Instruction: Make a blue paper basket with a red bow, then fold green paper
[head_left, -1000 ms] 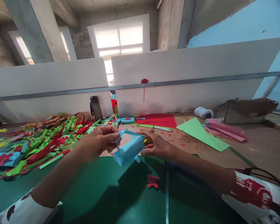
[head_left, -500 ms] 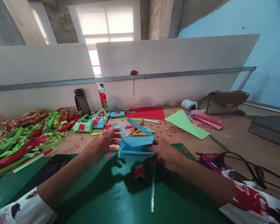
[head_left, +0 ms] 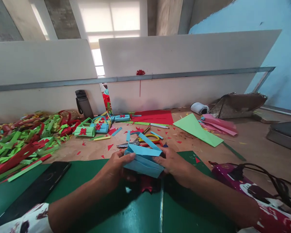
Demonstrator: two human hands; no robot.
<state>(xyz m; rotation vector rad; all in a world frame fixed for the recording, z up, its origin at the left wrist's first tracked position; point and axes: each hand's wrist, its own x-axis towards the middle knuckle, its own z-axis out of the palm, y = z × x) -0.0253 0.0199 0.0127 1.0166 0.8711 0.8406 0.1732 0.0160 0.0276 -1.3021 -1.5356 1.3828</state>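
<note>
Between my two hands is a blue paper handbag (head_left: 144,163) with a folded flap and a thin strip handle. My left hand (head_left: 120,165) grips its left side, thumb on the front. At its right side my right hand (head_left: 171,163) is closed on the edge, thumb near the flap's corner. Below the bag a red paper bow (head_left: 146,184) lies on the green mat (head_left: 106,207), partly in shadow. A clear glue stick (head_left: 161,207) lies beside it. Just beyond the bag are scissors (head_left: 150,138) with yellow and red handles, partly covered by the bag's handle.
Finished small paper bags (head_left: 84,131) with red bows stand at the back left, near a dark bottle (head_left: 84,105). Paper strips (head_left: 26,145) heap at left, by a black phone (head_left: 36,191). Green paper (head_left: 197,129), a purple device (head_left: 229,176) with cables and a handbag (head_left: 237,105) lie right.
My left hand, spread and apart from the bag's body before, has closed on its left side. The blue bag is lower and tilted, its front turned up towards me.
</note>
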